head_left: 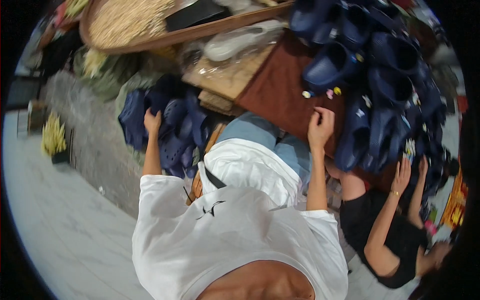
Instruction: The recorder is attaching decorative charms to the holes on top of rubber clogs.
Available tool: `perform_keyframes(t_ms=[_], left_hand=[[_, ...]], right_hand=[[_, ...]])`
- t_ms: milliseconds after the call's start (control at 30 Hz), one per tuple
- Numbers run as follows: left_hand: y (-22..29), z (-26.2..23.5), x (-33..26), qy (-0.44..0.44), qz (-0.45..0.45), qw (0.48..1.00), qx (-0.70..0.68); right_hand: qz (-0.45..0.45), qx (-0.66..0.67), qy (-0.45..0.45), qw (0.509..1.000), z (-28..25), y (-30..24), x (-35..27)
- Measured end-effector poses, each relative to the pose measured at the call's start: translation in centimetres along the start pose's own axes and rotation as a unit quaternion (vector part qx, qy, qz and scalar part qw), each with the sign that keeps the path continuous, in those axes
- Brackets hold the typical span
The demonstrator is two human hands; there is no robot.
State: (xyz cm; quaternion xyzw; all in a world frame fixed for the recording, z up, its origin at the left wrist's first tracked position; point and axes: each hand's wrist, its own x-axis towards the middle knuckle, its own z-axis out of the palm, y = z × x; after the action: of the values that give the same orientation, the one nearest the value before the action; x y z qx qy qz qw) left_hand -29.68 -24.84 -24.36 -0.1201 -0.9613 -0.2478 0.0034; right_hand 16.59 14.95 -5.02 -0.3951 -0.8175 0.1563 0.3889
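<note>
- Wearing a white shirt (240,230) with a black mark on the chest
- Sitting in pale blue jeans (250,129), with white cloth (255,167) over the lap
- Reaching out with the left hand (152,122) to the left heap (175,147) of dark blue shoes, touching one of them; cannot tell if pinching it or just resting on it, too small and dark there
- Holding the right hand (321,130) over the brown cloth (285,82), fingers loosely bent, with a little gap beside the thumb; cannot tell if touching the cloth
- Just past the right hand, tiny charms (330,94) in yellow, pink and white, near a blue shoe
- To the right of that hand, a big right heap (372,117) of dark blue shoes, some with more charms on
- At the low right, another person (380,225) in black, with a hand (402,175) by the right heap
- Past the lap, a tan board (232,77) beside the brown cloth
- Farther on, a white shoe (235,44) in clear plastic
- At the far end, a brown tray (200,37) with pale bits (132,22) and a flat black thing (197,16)
- Far left, a yellow plant (53,136) on a pale floor (75,210)
</note>
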Motion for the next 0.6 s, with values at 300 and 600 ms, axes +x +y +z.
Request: perform_keyframes(t_ms=[300,600], left_hand=[[2.7,-0.8,2.1,-0.055,-0.099,0.985,-0.128],[14.7,-18.2,0.5,-0.097,-0.118,0.887,-0.435]], right_hand=[[0.029,0.012,0.023,0.999,-0.8,1.1,-1.0],[0.061,-0.096,0.024,0.993,-0.7,1.8,4.1]])
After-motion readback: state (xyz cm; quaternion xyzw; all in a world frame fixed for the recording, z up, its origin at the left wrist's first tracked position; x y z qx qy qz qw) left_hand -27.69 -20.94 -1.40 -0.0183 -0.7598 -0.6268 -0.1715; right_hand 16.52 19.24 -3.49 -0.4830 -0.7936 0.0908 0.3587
